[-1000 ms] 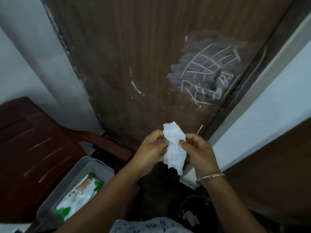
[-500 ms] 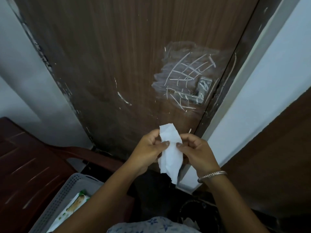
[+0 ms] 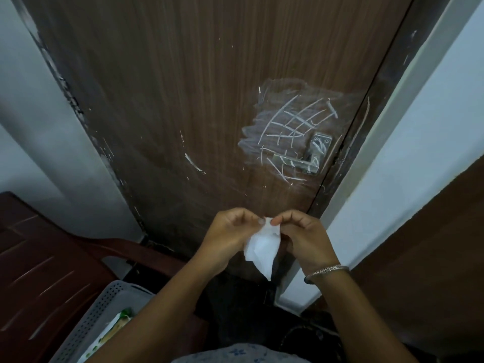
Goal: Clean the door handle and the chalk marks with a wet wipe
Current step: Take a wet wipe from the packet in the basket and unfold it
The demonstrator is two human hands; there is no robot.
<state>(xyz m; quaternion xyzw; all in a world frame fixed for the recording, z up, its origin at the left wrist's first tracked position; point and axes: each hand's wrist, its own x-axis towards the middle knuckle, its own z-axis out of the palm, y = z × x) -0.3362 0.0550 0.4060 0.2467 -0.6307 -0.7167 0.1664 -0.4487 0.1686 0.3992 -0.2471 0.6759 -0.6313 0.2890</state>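
The door (image 3: 196, 87) is dark brown with fine vertical grain streaks. The chalk (image 3: 296, 121) on it is white, a crosshatch of curved lines over a pale smeared haze. The handle (image 3: 311, 159) is silver, crossed by white strokes. The wipe (image 3: 262, 247) is plain white, the chair (image 3: 39, 258) deep red-brown. The basket (image 3: 104, 307) is light grey, dotted with holes; its pack (image 3: 112, 334) is white and green. The bracelet (image 3: 327, 270) is silver, the garment (image 3: 235, 353) pale blue with darker blue flowers
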